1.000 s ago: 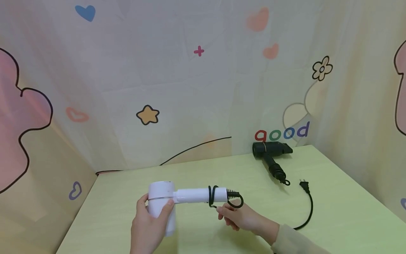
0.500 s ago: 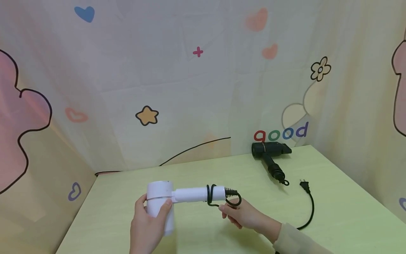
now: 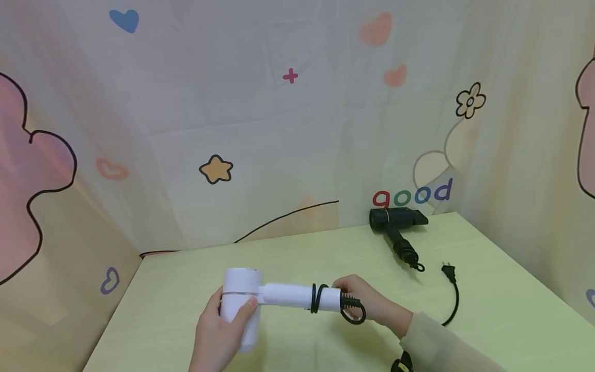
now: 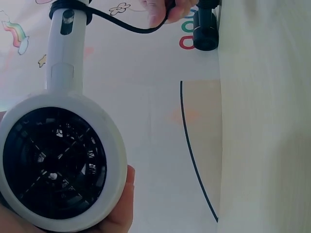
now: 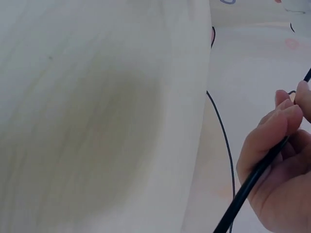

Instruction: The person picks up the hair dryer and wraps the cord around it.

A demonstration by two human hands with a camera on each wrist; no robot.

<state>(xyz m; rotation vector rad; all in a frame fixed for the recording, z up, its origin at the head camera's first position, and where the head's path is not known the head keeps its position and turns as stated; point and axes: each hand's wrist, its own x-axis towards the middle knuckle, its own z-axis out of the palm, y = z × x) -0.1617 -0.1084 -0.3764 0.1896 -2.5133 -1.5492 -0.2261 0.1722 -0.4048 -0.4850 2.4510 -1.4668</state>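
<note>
In the head view, my left hand (image 3: pixel 218 326) holds a white hair dryer (image 3: pixel 285 295) by its barrel, above the table, its handle pointing right. Black cord (image 3: pixel 315 299) is wound round the handle near its end. Behind that end is my right hand (image 3: pixel 372 304), its fingertips partly hidden by the handle. The right wrist view has the right hand's fingers (image 5: pixel 274 128) curled round the cord, which runs through the hand. The left wrist view shows the dryer's round dark grille (image 4: pixel 54 162) and the cord stretched from the handle to the right hand.
A black hair dryer (image 3: pixel 397 219) with its cord wrapped round the handle lies at the table's back right. The two-pin plug (image 3: pixel 449 272) rests on the table (image 3: pixel 186 279), its cord passing behind the right sleeve (image 3: pixel 439 338). A printed curtain (image 3: pixel 269 129) stands behind.
My right hand has moved from below the handle to behind and above its end, taking the cord along. The white hair dryer has shifted slightly right, and its handle end dips lower.
</note>
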